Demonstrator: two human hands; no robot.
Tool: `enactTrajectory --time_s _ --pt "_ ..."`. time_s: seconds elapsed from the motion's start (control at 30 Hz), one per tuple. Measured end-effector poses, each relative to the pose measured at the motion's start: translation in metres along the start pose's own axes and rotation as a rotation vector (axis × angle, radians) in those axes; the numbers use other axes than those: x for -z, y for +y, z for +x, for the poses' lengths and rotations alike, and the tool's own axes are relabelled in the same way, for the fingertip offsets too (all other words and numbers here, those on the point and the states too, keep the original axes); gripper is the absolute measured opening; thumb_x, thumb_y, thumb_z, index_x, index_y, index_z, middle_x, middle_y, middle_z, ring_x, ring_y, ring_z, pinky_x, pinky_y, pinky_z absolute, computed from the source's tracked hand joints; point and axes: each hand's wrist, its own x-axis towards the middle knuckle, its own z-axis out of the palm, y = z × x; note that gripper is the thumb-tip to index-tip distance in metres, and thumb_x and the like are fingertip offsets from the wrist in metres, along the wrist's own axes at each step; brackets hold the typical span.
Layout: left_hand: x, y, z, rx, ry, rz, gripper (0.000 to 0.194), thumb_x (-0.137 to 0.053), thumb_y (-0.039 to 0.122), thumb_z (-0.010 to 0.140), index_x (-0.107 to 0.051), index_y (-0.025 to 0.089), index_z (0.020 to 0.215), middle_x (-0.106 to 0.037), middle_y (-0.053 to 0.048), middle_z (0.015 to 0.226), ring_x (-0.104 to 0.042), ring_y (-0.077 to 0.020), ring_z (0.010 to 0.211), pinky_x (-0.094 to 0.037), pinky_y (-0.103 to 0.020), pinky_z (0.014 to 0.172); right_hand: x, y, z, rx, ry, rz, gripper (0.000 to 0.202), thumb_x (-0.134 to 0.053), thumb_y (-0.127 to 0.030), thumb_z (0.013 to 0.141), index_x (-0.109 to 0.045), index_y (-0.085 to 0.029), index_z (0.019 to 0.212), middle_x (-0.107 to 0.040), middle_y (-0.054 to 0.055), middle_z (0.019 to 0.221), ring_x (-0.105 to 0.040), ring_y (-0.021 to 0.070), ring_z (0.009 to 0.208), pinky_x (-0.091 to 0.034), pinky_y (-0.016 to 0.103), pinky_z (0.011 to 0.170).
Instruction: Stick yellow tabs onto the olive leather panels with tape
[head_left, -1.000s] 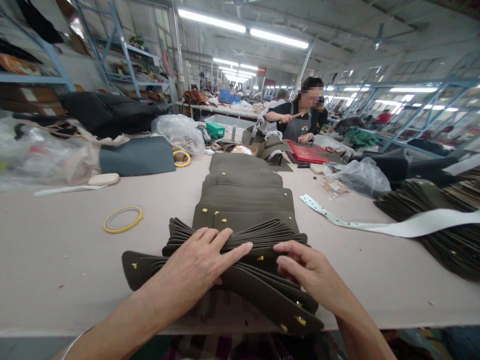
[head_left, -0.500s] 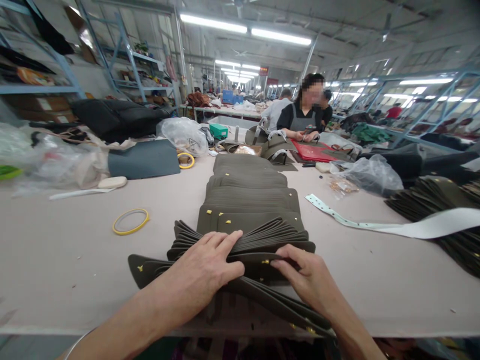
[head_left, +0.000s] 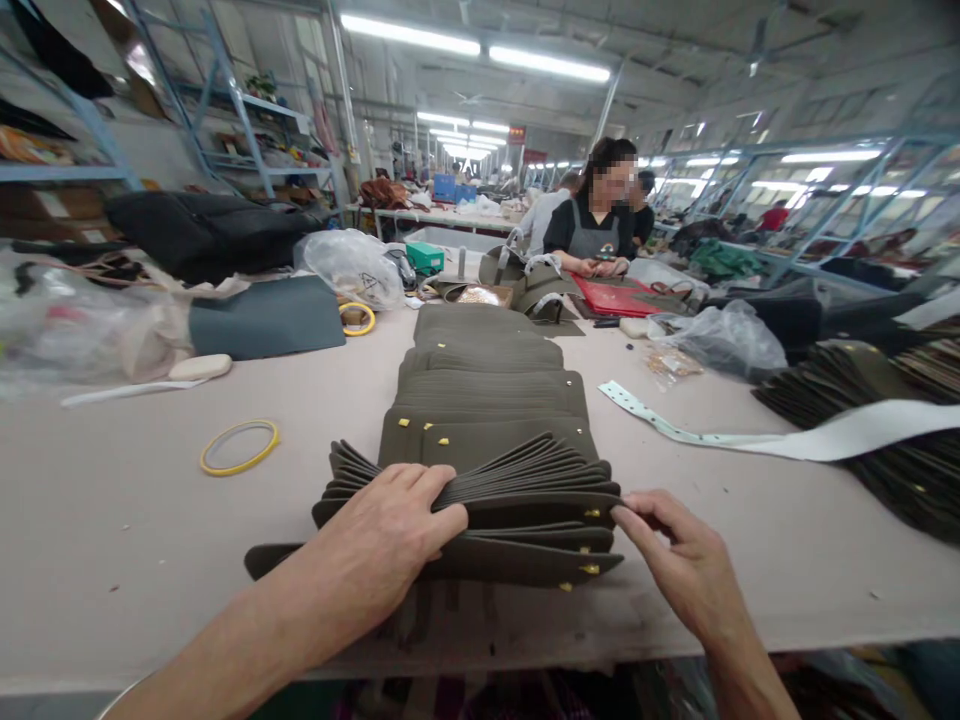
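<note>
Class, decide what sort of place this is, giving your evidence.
Probably a leather-goods workshop: dark flat pieces are stacked along the worktable, storage racks stand behind, and an aproned person works opposite.

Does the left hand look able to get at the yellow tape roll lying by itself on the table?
Probably yes: nothing visible stands between the left hand and the yellow tape roll, though it must leave the dark pieces.

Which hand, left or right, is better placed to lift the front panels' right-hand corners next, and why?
Right hand, I'd judge: its fingertips are at a dark panel's right-hand corner, while the left hand lies across the fanned stack.
</note>
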Motion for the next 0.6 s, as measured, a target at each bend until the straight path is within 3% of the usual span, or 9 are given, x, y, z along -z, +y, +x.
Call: enactTrajectory --time_s 0.07,0.17,0.23,0.3,0.4,0.5,0.6 --pt "-0.003 -0.002 -0.001 0.001 0.007 -0.006 0.032 -0.049 0.0 0.08 -0.059 0.024 0.098 -0.051 -0.007 0.128 -0.05 -0.0253 0.112 -0.042 -0.042 0.094 -0.005 0.016 -0.001 -0.056 0.095 0.09 0.037 -0.056 -0.048 0.087 -0.063 -0.022 0.112 -0.064 0.009 0.116 -0.062 0.0254 0.1 -0.049 0.04 0.088" --pt "-0.007 -0.002 0.0 0.02 0.013 -0.01 0.056 -0.048 -0.001 0.079 -0.051 0.032 0.123 -0.053 -0.005 0.125 -0.053 -0.024 0.108 -0.043 -0.04 0.093 -0.019 0.036 0.002 -0.095 0.127 0.386 0.06 -0.039 -0.054 0.094 -0.035 -0.022 0.145 -0.039 0.014 0.149 -0.046 0.0292 0.13 -0.038 0.05 0.105" --pt "-0.009 -0.001 0.001 0.038 0.019 -0.006 0.071 -0.048 0.0 0.079 -0.035 0.035 0.14 -0.054 -0.005 0.124 -0.054 -0.0235 0.106 -0.043 -0.039 0.092 -0.031 0.042 0.005 -0.094 0.105 0.545 0.063 -0.027 -0.056 0.097 -0.022 -0.023 0.15 -0.023 0.011 0.157 -0.029 0.027 0.141 -0.028 0.051 0.113" --pt "-0.012 -0.001 0.003 0.058 0.027 0.01 0.078 -0.049 0.003 0.08 -0.022 0.031 0.147 -0.055 -0.006 0.125 -0.054 -0.0242 0.106 -0.043 -0.039 0.093 -0.043 0.04 0.006 -0.079 0.023 0.582 0.066 -0.025 -0.059 0.096 -0.018 -0.023 0.152 -0.018 0.009 0.159 -0.021 0.0246 0.144 -0.02 0.05 0.117" --pt "-0.015 -0.001 0.005 0.062 0.032 0.054 0.076 -0.052 0.007 0.08 -0.022 0.023 0.148 -0.055 -0.009 0.126 -0.053 -0.0263 0.108 -0.041 -0.041 0.096 -0.052 0.027 0.002 -0.007 -0.123 0.579 0.069 -0.027 -0.061 0.095 -0.018 -0.023 0.152 -0.021 0.008 0.158 -0.021 0.0241 0.144 -0.016 0.048 0.118" --pt "-0.017 -0.002 0.006 0.055 0.026 0.084 0.07 -0.048 0.006 0.082 -0.027 0.022 0.147 -0.056 -0.009 0.126 -0.053 -0.0258 0.109 -0.041 -0.041 0.097 -0.053 0.015 0.0 0.049 -0.067 0.598 0.073 -0.026 -0.063 0.094 -0.013 -0.022 0.153 -0.015 0.008 0.16 -0.016 0.0246 0.145 -0.015 0.048 0.118" --pt "-0.017 -0.002 0.006 0.063 0.025 0.084 0.068 -0.045 0.005 0.083 -0.028 0.022 0.146 -0.056 -0.009 0.127 -0.054 -0.0251 0.109 -0.042 -0.041 0.096 -0.052 0.009 0.001 0.03 -0.198 0.517 0.094 -0.053 -0.065 0.083 -0.008 -0.022 0.153 -0.017 0.011 0.159 -0.019 0.0297 0.144 -0.016 0.052 0.117"
